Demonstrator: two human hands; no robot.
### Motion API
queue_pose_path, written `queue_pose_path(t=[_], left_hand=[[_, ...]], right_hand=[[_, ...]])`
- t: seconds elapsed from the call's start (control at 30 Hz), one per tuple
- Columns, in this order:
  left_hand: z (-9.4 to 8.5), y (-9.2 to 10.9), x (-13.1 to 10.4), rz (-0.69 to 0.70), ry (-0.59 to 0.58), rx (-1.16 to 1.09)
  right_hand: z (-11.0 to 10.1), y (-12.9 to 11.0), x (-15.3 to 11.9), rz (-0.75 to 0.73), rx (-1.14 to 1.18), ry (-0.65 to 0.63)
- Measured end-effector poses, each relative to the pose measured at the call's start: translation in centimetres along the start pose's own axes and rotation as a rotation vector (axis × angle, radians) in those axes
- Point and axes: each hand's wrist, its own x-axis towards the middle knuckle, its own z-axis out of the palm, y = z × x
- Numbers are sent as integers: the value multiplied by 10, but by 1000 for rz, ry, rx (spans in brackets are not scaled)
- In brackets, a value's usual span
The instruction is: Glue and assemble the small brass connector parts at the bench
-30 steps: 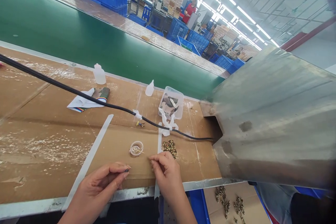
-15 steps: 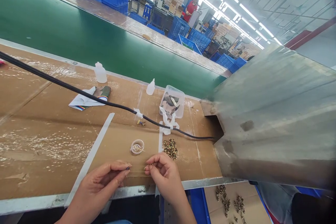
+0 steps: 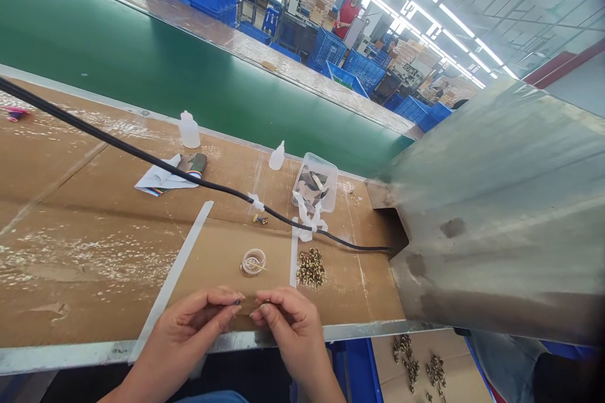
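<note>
Pinched between thumb and forefinger, the left hand [image 3: 189, 334] grips a tiny dark piece [image 3: 237, 301] at its fingertips, and the right hand [image 3: 288, 327] pinches something equally small and brassy [image 3: 265, 301], though it is too little to make out for certain. Both hands meet at the near edge of the cardboard-covered bench [image 3: 85, 252], fingertips pointing at each other and almost touching, so the 2 bits sit side by side with only a slim gap between them. Just beyond the fingertips stands a small clear dish [image 3: 253, 262], and to its right a heap of brassy eyelets [image 3: 311, 267], nearer the right hand than the left. A black cable [image 3: 142, 157] runs slantwise across the bench toward a metal chute [image 3: 496, 214], well behind the hands.
</note>
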Motion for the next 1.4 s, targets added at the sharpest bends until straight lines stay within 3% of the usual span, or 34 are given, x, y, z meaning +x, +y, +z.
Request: queue_pose_path(t=[0.23,0.47,0.63,1.4], left_hand=[[6,15,1,13,-23,-68],[6,14,0,20,-110,-88],[5,9,-1,53,-100,-72],[4,11,1,15,-186,-79]], right_hand=[[16,-3,-3,276,411,48],[19,-13,-3,308,465,93],[23,-12,-4,352,482,85],[18,-10,-4,151,218,57]])
